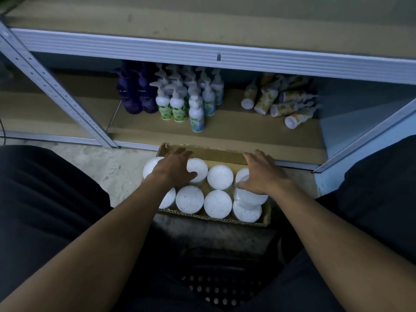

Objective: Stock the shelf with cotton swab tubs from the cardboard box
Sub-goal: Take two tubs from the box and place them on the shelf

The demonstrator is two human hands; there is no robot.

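A low cardboard box (216,154) stands on the floor in front of the bottom shelf (236,131). Several round cotton swab tubs with white lids (220,177) fill it in two rows. My left hand (174,171) lies spread over the tubs at the box's left end, fingers curving over a lid. My right hand (262,174) curls round a tub (251,197) at the right end, which sits higher than its neighbours. A further tub (246,213) shows just below it.
On the bottom shelf stand purple bottles (135,95) and white pump bottles (186,97); yellow-labelled bottles (276,102) lie on their sides at the right. A metal upright (56,86) slants at the left. The bare upper shelf (202,23) spans the top. My knees flank the box.
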